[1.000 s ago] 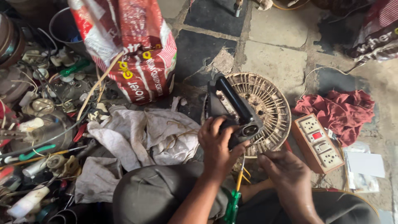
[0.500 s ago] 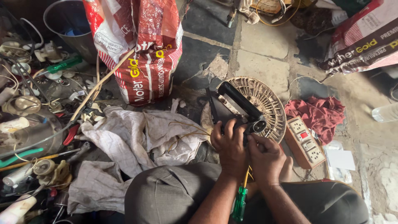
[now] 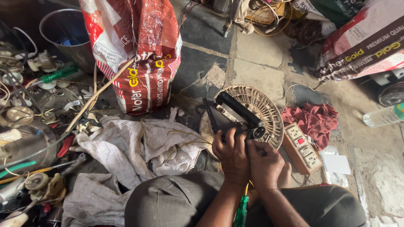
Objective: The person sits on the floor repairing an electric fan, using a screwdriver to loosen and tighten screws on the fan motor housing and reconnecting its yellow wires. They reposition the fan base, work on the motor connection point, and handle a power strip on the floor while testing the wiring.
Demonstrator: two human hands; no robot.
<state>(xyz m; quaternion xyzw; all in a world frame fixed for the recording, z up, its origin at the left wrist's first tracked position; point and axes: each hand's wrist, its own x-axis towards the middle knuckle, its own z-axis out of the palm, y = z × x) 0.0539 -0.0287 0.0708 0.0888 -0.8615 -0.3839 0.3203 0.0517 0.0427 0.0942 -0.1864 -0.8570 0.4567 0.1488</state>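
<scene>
While the black tubular part (image 3: 242, 112) is lying over the round fan grille (image 3: 269, 110) on the floor, the left hand (image 3: 230, 154) is curling its fingers around the part's lower end and the right hand (image 3: 264, 162) is pinching its ringed tip; extension board (image 3: 302, 148) sitting just beside

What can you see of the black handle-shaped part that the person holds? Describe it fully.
The black part is a dark, dull tube, like plastic or metal, slanting up to the left, with a round ringed opening at its near end. Both the left hand and right hand grip that end, above a round wire fan grille.
</scene>
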